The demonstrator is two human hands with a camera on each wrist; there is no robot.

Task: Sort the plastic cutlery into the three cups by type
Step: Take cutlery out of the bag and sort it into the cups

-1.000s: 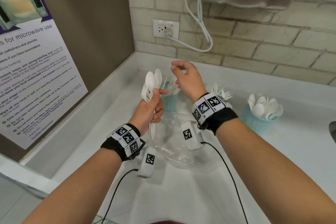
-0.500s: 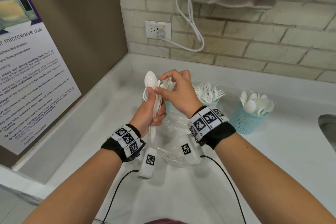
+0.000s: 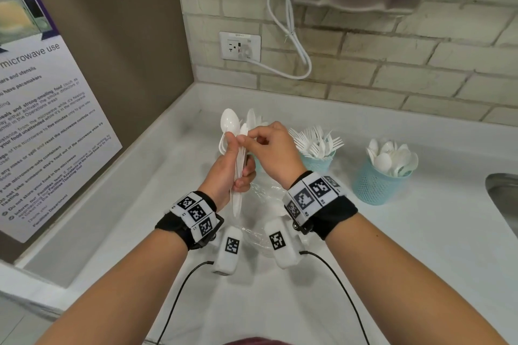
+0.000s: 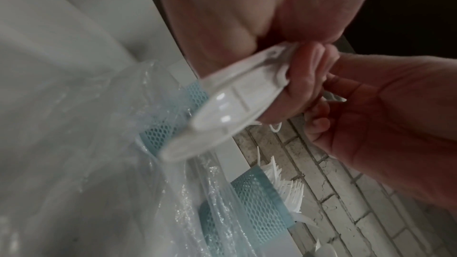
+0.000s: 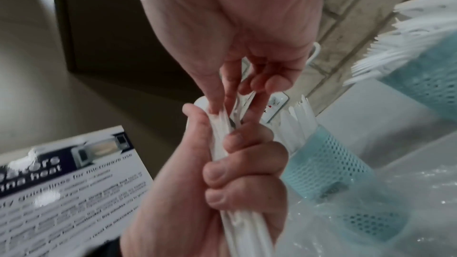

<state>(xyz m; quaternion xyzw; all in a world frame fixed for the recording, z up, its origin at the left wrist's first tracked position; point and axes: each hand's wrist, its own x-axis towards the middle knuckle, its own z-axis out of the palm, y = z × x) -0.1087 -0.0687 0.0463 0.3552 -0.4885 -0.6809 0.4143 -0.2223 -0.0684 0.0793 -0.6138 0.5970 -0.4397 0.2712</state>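
Observation:
My left hand (image 3: 228,169) grips an upright bundle of white plastic cutlery (image 3: 230,124), spoon bowls on top; its handle ends (image 4: 222,108) stick out below the fist. My right hand (image 3: 270,148) pinches one thin white piece near the top of that bundle, seen close in the right wrist view (image 5: 223,103); its type I cannot tell. A teal mesh cup of forks (image 3: 318,162) stands right of my hands, and a teal cup of spoons (image 3: 375,186) further right. A third teal cup with knives (image 5: 321,155) sits behind my hands.
A crumpled clear plastic bag (image 3: 263,204) lies on the white counter (image 3: 392,246) under my wrists. A steel sink edge (image 3: 503,199) is at the far right. A brick wall with an outlet and cable (image 3: 239,46) is behind, a microwave poster (image 3: 42,120) on the left wall.
My right hand came down from above the cups to the bundle and closed its fingertips on one piece. The left hand kept its hold on the bundle.

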